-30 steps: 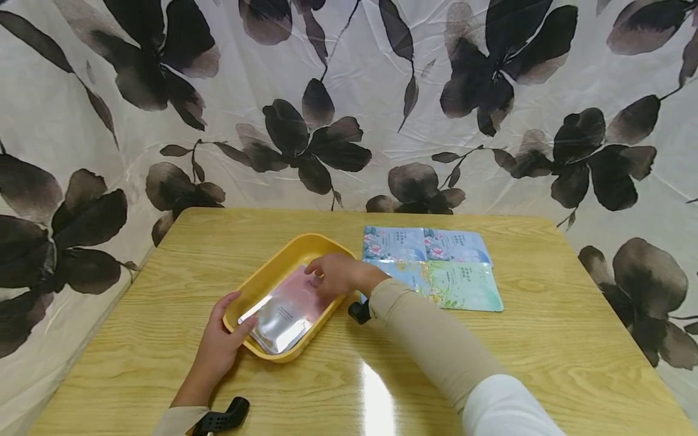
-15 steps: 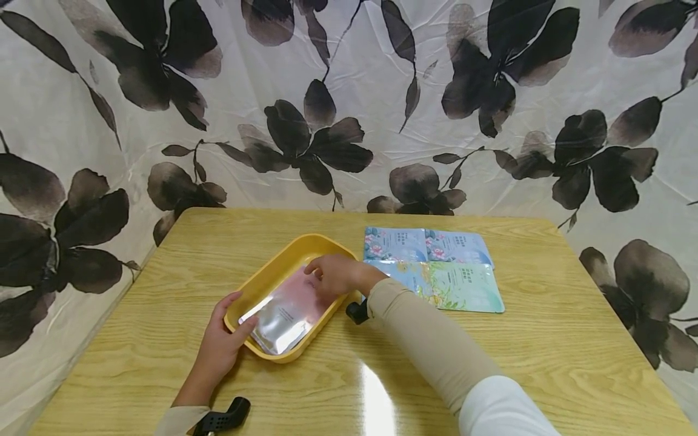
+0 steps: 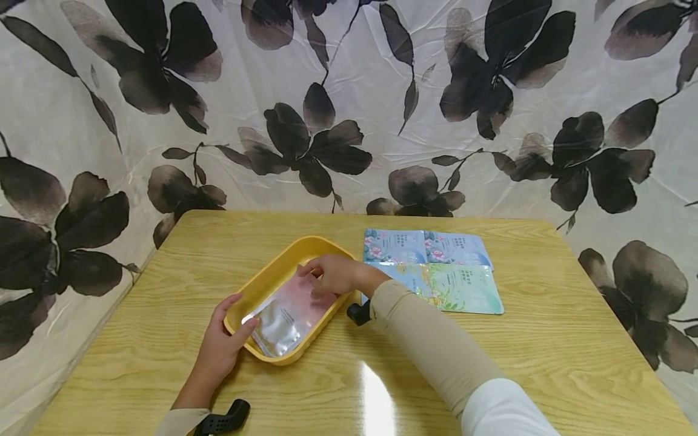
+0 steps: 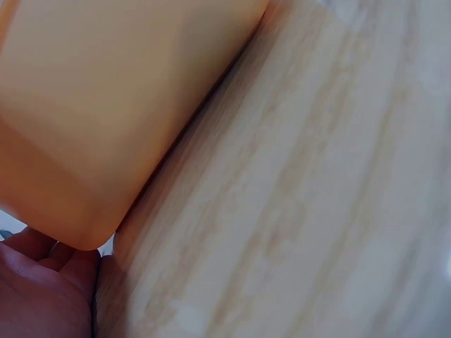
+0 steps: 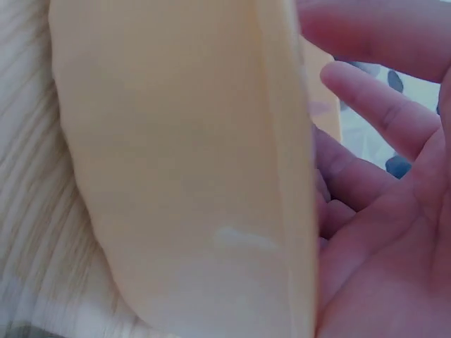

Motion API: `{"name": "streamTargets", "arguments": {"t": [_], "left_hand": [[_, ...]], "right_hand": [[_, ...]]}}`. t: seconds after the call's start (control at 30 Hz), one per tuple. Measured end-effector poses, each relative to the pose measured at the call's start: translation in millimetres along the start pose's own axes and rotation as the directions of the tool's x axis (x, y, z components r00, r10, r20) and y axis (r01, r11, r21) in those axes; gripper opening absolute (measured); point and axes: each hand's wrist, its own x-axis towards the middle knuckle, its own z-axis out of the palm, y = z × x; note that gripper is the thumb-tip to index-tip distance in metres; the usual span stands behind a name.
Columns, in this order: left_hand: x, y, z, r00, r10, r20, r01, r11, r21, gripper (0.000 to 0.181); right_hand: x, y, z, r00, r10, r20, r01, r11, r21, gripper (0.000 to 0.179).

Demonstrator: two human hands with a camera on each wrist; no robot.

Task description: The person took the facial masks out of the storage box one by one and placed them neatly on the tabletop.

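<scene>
A yellow plastic basket (image 3: 256, 280) stands slantwise on the wooden table. My left hand (image 3: 218, 344) holds its near-left corner, thumb over the rim and fingers outside. Inside lies a flat pink-and-silver sachet (image 3: 285, 320), shiny at its near end. My right hand (image 3: 339, 274) reaches over the far-right rim, fingers down at the sachet's pink end. In the right wrist view, the basket wall (image 5: 176, 141) hides part of that hand (image 5: 394, 204); thumb and index finger stand apart. Whether another sachet lies underneath is hidden.
Right of the basket lie two blue floral sachets (image 3: 394, 246) at the back. In front of them are a green sachet (image 3: 469, 287) and a blue-yellow one (image 3: 406, 271), partly behind my right forearm. A floral cloth (image 3: 305, 72) hangs beyond the table (image 3: 545, 339).
My right fingers have shifted slightly left over the sachet, and the glare on the sachet has changed. My left hand and the basket stay in place.
</scene>
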Motion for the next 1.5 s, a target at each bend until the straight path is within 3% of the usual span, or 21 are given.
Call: {"name": "streamTargets", "arguments": {"t": [0.13, 0.37, 0.6, 1.1, 1.23, 1.5], "left_hand": [[-0.2, -0.2, 0.3, 1.000, 0.010, -0.003, -0.010, 1.000, -0.006, 0.059], [-0.8, -0.2, 0.8, 1.000, 0.024, -0.006, -0.024, 1.000, -0.006, 0.056], [-1.0, 1.3, 0.1, 1.000, 0.022, 0.003, -0.022, 1.000, 0.005, 0.057], [0.6, 3.1, 0.2, 0.999, 0.025, 0.020, -0.025, 1.000, -0.017, 0.058], [0.3, 3.0, 0.2, 0.999, 0.027, 0.019, -0.027, 0.999, -0.018, 0.058], [-1.1, 1.1, -0.5, 1.000, 0.017, 0.001, -0.017, 1.000, 0.020, 0.057]], "right_hand": [[-0.8, -2, 4, 1.000, -0.007, 0.012, 0.007, 0.999, 0.036, 0.049], [-2.3, -7, 7, 0.998, -0.049, -0.038, 0.047, 0.997, -0.067, 0.053], [-0.6, -9, 9, 0.993, -0.095, -0.076, 0.092, 0.995, -0.040, 0.055], [-7.1, -20, 11, 0.986, -0.155, -0.057, 0.146, 0.981, -0.129, 0.045], [-11.1, -20, 11, 0.981, -0.170, -0.092, 0.156, 0.977, -0.149, 0.046], [-26.6, -22, 9, 0.962, -0.154, -0.225, 0.139, 0.987, -0.081, 0.043]]}}
